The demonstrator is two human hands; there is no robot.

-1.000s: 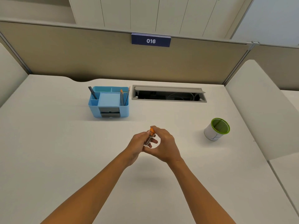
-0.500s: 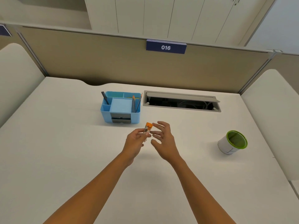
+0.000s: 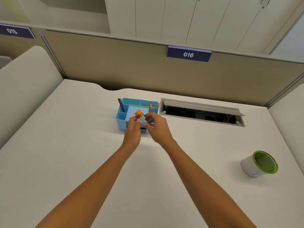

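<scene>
A small clear tube with an orange cap (image 3: 140,115) is held tilted in the air, just in front of a blue desk organiser (image 3: 121,121). My left hand (image 3: 133,131) pinches the tube near its capped end. My right hand (image 3: 157,127) pinches the tube's lower end with curled fingers. Both hands hide the organiser's front and its small drawer. The organiser holds a dark pen (image 3: 121,104) at its left and several pencils (image 3: 154,108) at its right.
A white cup with a green rim (image 3: 259,163) stands at the right on the white desk (image 3: 65,158). An open cable hatch (image 3: 201,112) lies behind the hands to the right. Beige partition walls with signs 015 and 016 close off the back.
Both hands have moved forward with the tube to the organiser. The right hand, which was open beside the tube half a second ago, now pinches it again. The view has shifted left.
</scene>
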